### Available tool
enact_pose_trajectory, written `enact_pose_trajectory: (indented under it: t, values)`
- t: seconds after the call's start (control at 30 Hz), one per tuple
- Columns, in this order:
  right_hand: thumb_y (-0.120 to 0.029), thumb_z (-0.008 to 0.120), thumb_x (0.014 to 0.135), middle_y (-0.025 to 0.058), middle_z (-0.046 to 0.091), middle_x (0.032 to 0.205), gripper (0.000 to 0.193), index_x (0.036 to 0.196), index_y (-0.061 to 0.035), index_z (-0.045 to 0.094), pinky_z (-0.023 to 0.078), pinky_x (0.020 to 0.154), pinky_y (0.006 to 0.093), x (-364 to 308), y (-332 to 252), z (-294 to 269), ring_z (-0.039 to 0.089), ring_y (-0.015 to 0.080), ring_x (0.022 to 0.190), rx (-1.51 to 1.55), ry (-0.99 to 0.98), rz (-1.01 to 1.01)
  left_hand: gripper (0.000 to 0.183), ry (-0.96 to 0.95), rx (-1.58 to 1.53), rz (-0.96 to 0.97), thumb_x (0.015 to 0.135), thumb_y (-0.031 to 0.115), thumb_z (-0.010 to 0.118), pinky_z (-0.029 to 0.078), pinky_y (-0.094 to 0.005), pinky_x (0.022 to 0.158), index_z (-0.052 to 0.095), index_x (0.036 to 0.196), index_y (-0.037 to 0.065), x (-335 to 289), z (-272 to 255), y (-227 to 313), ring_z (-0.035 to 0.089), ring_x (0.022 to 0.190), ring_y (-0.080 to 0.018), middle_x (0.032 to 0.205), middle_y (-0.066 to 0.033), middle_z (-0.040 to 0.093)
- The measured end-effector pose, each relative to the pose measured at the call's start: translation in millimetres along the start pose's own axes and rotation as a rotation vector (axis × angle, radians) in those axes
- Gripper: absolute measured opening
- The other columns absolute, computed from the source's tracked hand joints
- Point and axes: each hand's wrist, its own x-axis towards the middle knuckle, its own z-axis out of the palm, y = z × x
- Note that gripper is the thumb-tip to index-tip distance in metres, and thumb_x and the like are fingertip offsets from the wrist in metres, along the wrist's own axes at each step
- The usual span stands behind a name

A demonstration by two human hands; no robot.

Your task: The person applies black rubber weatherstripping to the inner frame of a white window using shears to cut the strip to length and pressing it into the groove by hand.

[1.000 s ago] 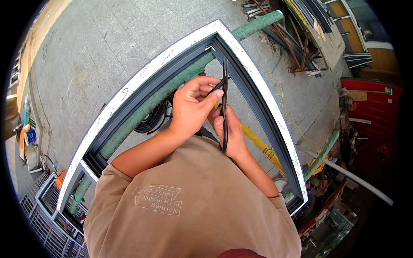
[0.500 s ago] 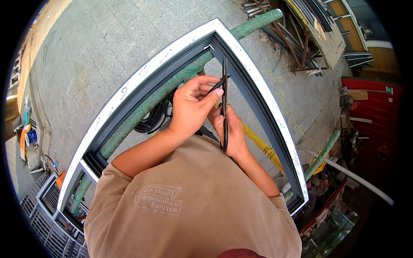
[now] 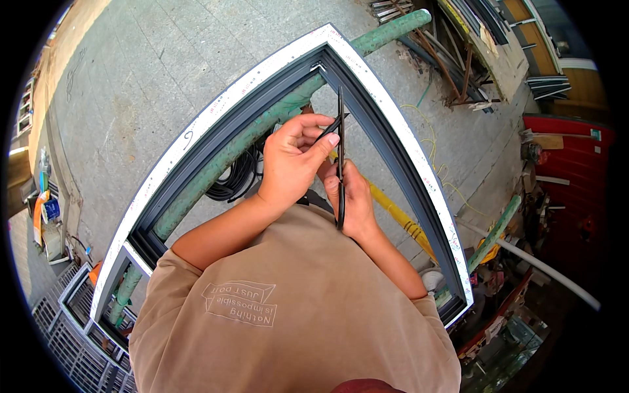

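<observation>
Left hand (image 3: 291, 160) pinches a black strip (image 3: 329, 129) between thumb and fingers; the right hand (image 3: 354, 194) is closed round the handles of dark scissors (image 3: 341, 154). The strip crosses the blades, though whether it lies between them I cannot tell. Both show over the opening of a white-faced frame (image 3: 189, 137). Grip and pose have barely changed since half a second ago, so the strip shows no visible progress.

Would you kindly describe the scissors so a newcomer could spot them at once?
Start at the large white-faced frame. Over its opening, the right hand grips the scissors: dark, long, straight, unlike the shorter black strip slanting from the left hand.
</observation>
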Motion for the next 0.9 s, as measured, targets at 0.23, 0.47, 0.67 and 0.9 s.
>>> enact_pose_trajectory:
  t: [0.23,0.47,0.67,0.9]
  values:
    - [-0.035,0.076,0.107,0.0113,0.065,0.076,0.037,0.101,-0.0019,0.060,0.051,0.064,0.0396,0.0,2.7,1.6,0.062,0.0216,0.067,-0.003,0.007,-0.003,0.025,0.008,0.010,-0.010,0.103,0.001,0.078,0.062,-0.0276,0.081,0.071,0.127,-0.003,-1.2,0.0,1.2,0.074,0.090,-0.0102,0.101,-0.0075,0.078]
    - [-0.033,0.076,0.107,0.0112,0.065,0.076,0.036,0.100,-0.0016,0.061,0.051,0.064,0.0389,0.3,6.6,4.6,0.062,0.0208,0.068,-0.012,0.022,-0.015,0.026,0.046,-0.021,-0.008,0.101,0.007,0.083,0.060,-0.0273,0.077,0.074,0.124,0.000,-0.3,-0.1,-4.0,0.071,0.085,-0.0093,0.096,-0.0059,0.078]
    - [-0.031,0.074,0.109,0.0083,0.067,0.078,0.032,0.101,-0.0022,0.061,0.051,0.067,0.0363,-0.8,14.0,7.9,0.060,0.0166,0.070,0.147,0.048,0.135,0.027,-0.005,0.002,-0.025,0.104,0.003,0.077,0.062,-0.0288,0.085,0.069,0.129,-0.002,1.2,-2.6,-5.4,0.075,0.096,-0.0124,0.108,-0.0091,0.079]
    - [-0.009,0.077,0.103,0.0067,0.073,0.101,0.020,0.107,-0.0034,0.058,0.053,0.081,0.0308,13.4,25.2,20.2,0.063,0.0119,0.090,0.426,0.155,0.014,0.029,0.021,-0.212,-0.146,0.109,0.013,0.074,0.062,-0.0292,0.086,0.068,0.133,-0.002,4.0,2.0,-1.0,0.076,0.100,-0.0152,0.110,-0.0099,0.078]
